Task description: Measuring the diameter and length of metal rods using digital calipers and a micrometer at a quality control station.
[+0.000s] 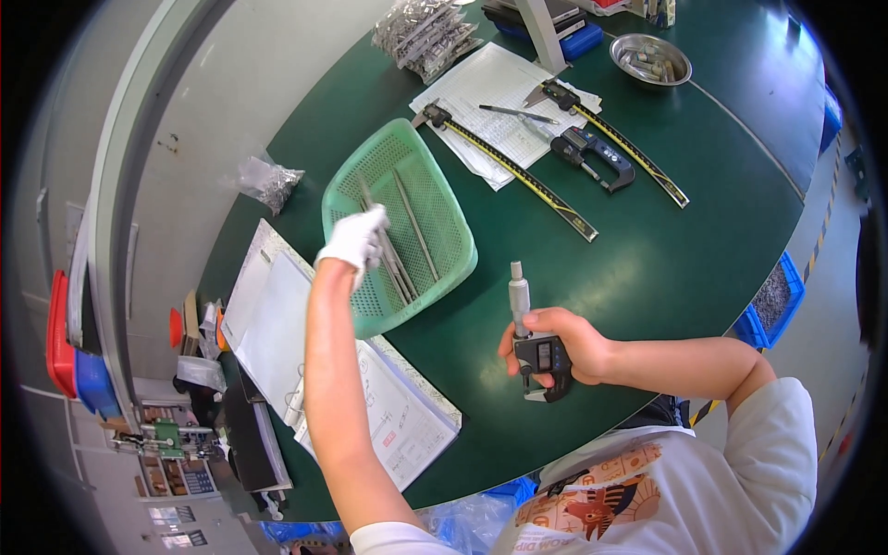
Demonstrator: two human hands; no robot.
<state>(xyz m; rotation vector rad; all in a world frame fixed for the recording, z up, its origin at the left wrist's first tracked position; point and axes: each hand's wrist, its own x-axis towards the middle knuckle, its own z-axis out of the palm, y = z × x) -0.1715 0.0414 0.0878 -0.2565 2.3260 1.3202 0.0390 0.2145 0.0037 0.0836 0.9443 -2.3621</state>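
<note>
- Right hand, bare: grip closed around a black-and-silver digital micrometer with a small grey screen, thumb by the silver barrel.
- Micrometer held up over the desk near its front edge, barrel pointing away from the person, U-shaped frame toward the body.
- Left hand, white-gloved: inside the pale green perforated plastic basket, at the left side, fingers curled by the thin grey metal rods. Blurred; cannot tell whether grip holds one.
- Rods lie lengthwise in the basket, several bunched near the glove, one apart to the right.
- Basket on dark green desk, left of the micrometer.
- Open ring binder with printed drawing sheets: nearer the person than the basket, partly behind left forearm.
- Beyond, on or partly over white paper sheets: two black-and-yellow calipers, second black micrometer, black pen.
- Far right: round steel bowl with small metal pieces.
</note>
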